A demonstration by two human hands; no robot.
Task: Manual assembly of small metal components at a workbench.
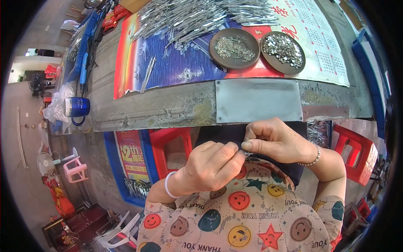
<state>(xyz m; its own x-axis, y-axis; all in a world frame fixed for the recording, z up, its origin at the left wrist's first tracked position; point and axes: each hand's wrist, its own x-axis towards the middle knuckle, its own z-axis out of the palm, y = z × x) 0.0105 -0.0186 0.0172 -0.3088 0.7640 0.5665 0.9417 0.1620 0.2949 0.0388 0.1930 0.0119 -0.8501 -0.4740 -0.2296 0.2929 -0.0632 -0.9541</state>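
Your left hand (212, 166) and right hand (275, 140) meet below the worktop (168, 107) edge, both pinching one small metal piece (247, 154) between fingertips, above your lap.
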